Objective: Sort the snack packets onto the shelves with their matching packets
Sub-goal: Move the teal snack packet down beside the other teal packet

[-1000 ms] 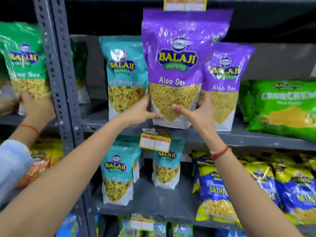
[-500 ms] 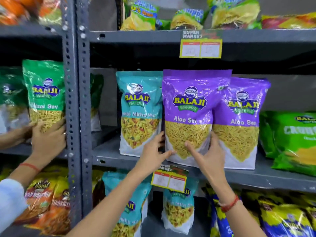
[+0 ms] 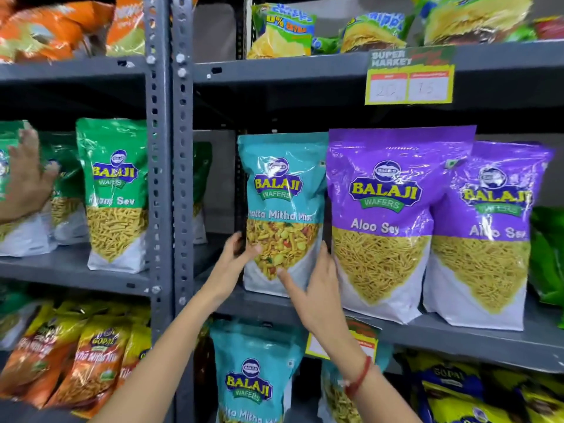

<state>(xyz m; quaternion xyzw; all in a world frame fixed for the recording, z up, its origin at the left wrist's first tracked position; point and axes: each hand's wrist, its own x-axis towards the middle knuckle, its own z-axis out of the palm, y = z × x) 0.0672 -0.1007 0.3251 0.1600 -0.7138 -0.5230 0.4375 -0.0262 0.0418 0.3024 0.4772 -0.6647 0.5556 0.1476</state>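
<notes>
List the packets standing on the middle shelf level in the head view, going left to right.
Green Ratlami Sev packet → teal Khatta Mitha Mix packet, gripped by the left hand and right hand → front purple Aloo Sev packet → second purple Aloo Sev packet.

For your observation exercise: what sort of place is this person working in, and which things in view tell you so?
Most likely a supermarket snack aisle: grey metal shelving, a "Super Market" price tag clipped to a shelf edge, and rows of branded packets like the Aloo Sev packet.
</notes>
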